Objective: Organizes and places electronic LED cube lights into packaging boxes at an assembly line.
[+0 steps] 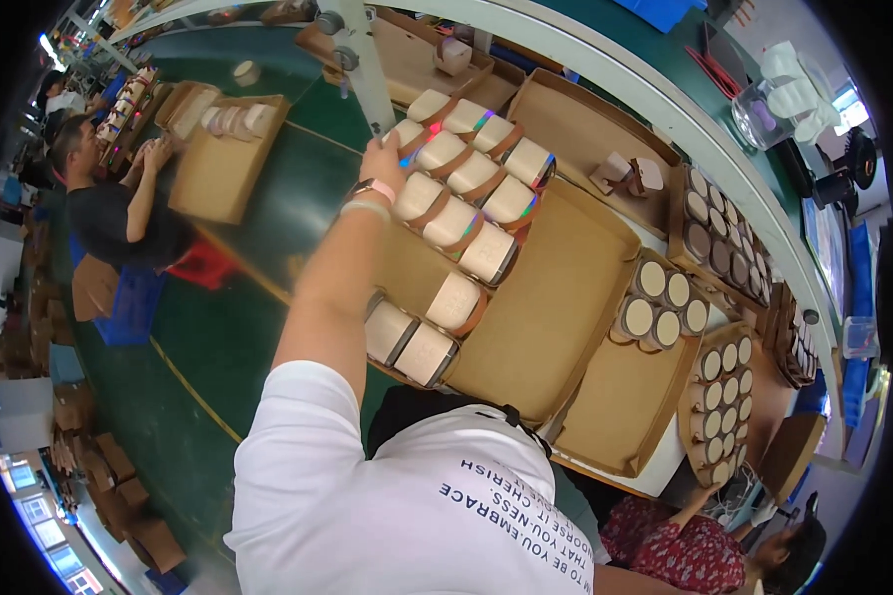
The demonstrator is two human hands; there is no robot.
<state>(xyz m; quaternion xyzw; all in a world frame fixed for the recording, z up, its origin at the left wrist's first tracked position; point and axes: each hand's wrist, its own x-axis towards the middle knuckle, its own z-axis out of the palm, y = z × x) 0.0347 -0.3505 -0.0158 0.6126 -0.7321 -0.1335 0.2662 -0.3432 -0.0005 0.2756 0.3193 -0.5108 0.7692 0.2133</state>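
Note:
My left hand point(383, 167), with a band on its wrist, reaches to the far left corner of a group of cream cylinders. Its fingers are closed at the end of a cream cylinder point(409, 133); their tips are partly hidden. Several similar cylinders with brown straps lie on their sides in rows, some showing red, blue or green lights. Closer to my body, a cylinder point(454, 301) lies apart from those rows, beside a pair with dark ends point(425, 354). They rest in a cardboard tray point(407, 260). My right hand is out of view.
A cardboard tray point(551, 297) adjoins on the right; another point(620, 407) holds several upright cylinders point(663, 304). A metal post point(364, 74) stands just beyond my left hand. One person point(119, 203) works at left, another point(685, 540) at lower right.

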